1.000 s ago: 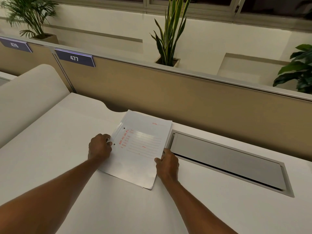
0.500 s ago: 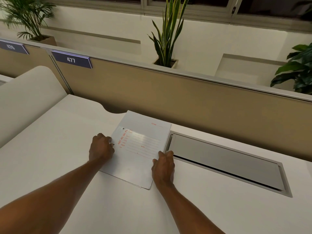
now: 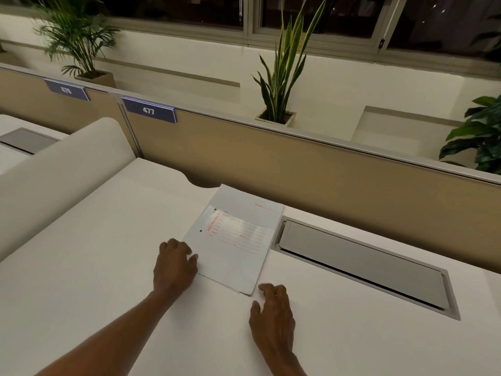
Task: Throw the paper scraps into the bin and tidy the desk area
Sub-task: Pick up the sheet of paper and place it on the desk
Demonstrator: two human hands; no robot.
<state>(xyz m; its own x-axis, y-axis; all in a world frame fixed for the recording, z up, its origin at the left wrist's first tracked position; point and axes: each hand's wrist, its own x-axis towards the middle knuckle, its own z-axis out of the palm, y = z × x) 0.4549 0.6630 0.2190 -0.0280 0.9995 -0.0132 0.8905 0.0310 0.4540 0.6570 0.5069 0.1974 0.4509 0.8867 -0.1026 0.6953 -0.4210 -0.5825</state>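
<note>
White folder (image 3: 238, 240) flat on desk (image 3: 95, 267), just left of metal cable hatch (image 3: 360, 264). Left hand (image 3: 173, 267) touching its edge, right hand (image 3: 272, 313) just beside; fingers loose, gripping nothing. No scraps or bin visible; desk apparently nearly tidy.

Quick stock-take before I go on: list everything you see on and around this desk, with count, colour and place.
desk: one, white, fills the foreground
paper file: one, white with red print, flat on the desk, left of the hatch
cable hatch: one, grey, closed, set into the desk at right
partition: tan, along the desk's far edge
number plates: two, dark blue, on the partition's top left
potted plants: three, green, behind the partition
left hand: at the file's left edge
right hand: on the desk by the file's near corner
</note>
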